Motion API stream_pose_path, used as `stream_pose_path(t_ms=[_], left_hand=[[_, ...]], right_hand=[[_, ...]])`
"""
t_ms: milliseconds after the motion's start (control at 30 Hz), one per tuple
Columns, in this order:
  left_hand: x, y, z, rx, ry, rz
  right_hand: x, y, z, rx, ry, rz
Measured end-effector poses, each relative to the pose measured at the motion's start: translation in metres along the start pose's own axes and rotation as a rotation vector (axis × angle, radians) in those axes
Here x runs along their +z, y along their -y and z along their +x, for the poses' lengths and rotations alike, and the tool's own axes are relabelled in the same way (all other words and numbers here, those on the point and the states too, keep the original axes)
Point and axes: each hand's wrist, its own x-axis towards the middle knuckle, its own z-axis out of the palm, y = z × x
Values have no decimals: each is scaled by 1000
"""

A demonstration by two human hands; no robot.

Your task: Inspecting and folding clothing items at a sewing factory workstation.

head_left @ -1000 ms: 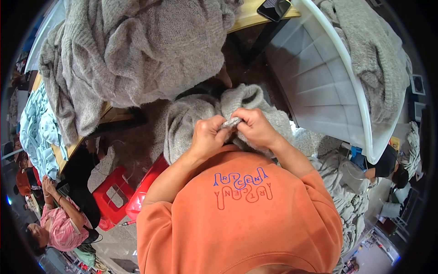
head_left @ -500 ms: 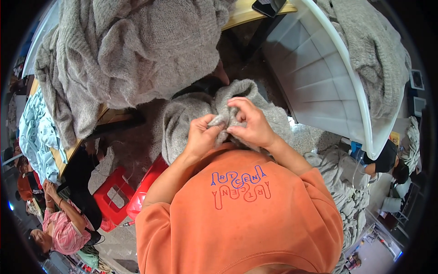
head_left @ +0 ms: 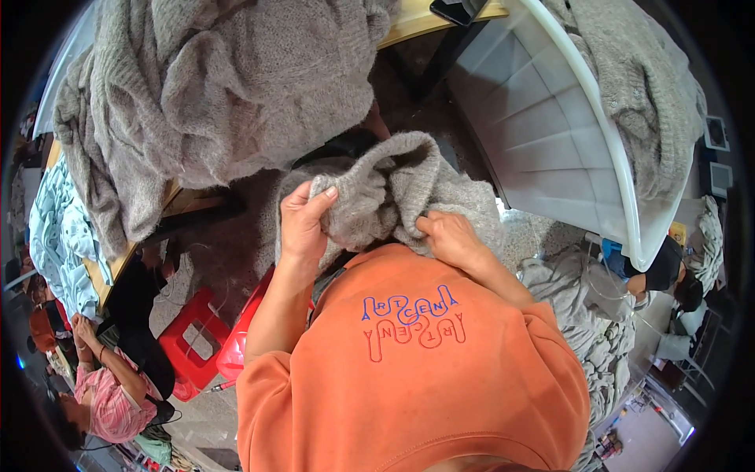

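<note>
Grey knitted garment (head_left: 385,193) bunched in the lap area, just above the orange sweatshirt (head_left: 417,370), between both hands. Upper fold humps upward; rest drapes down toward the floor on the right side.

Left hand (head_left: 303,224): grips the left edge of the garment, thumb on top of the fabric, other fingers curled underneath, clamped on the knit.

Right hand (head_left: 452,240): rests on the lower right part of the same garment, fingers bent and pressed together into a fold. Fingertips buried in the fabric; whether they pinch something small besides the knit cannot be told from this angle.

Surroundings: large heap of similar grey knitwear (head_left: 220,102) piled on a wooden table (head_left: 185,204) above and left of the hands, hanging over its edge. White plastic tub (head_left: 550,134) to the upper right, tilted, more grey knitwear (head_left: 645,94) draped over its rim. Further grey pieces (head_left: 582,307) on the floor at right. Red plastic stool (head_left: 193,346) lower left, beside the left forearm. Another person in a pink striped top (head_left: 110,401) sits at far lower left. Light blue cloth (head_left: 55,244) along the left table edge.
</note>
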Motion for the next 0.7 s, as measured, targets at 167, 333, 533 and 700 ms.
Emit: stream_pose_path(t_ms=[167, 333, 533, 700], left_hand=[[-2, -6, 0, 44, 16, -49], [14, -1, -6, 6, 117, 20], [29, -15, -15, -110, 169, 114], [28, -2, -21, -46, 266, 228]], right_hand=[[-41, 16, -22, 3, -198, -89], [-90, 50, -31, -406, -857, 122], [-79, 70, 9, -934, -310, 203], [-70, 70, 27, -928, -672, 80]])
